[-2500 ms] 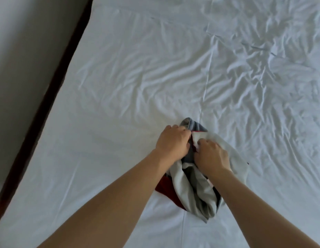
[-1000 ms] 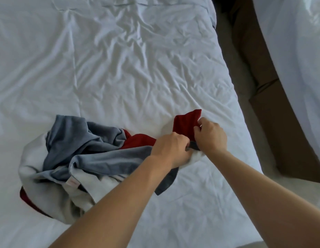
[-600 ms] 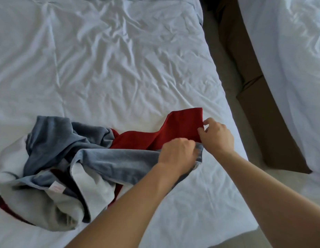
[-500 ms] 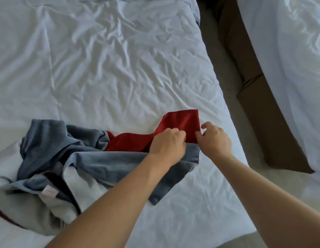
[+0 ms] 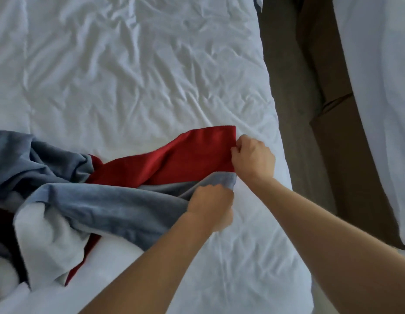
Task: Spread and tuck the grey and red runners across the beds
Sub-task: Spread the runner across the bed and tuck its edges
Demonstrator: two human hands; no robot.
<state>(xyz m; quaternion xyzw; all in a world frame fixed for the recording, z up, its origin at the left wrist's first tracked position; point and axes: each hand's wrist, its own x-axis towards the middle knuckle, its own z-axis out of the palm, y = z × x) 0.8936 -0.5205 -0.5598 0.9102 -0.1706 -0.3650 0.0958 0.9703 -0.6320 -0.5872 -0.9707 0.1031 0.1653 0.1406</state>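
Observation:
A grey and red runner (image 5: 133, 184) lies crumpled across the white bed (image 5: 140, 75), its red band (image 5: 188, 155) stretched toward the bed's right side and its grey band (image 5: 110, 209) below it. My right hand (image 5: 253, 159) pinches the runner's end edge where the red band stops. My left hand (image 5: 211, 205) grips the grey band's lower corner, just below and left of the right hand. The bunched rest of the runner, with a white underside (image 5: 45, 241), trails off the left edge of view.
The bed's right edge (image 5: 285, 168) runs just beyond my right hand. A brown floor gap (image 5: 310, 132) separates it from a second white bed (image 5: 378, 87) on the right. The sheet is wrinkled throughout.
The runner has been pulled rightward and its end opened out. My hands have drawn apart, the right one up along the end edge, the left one down to the grey corner.

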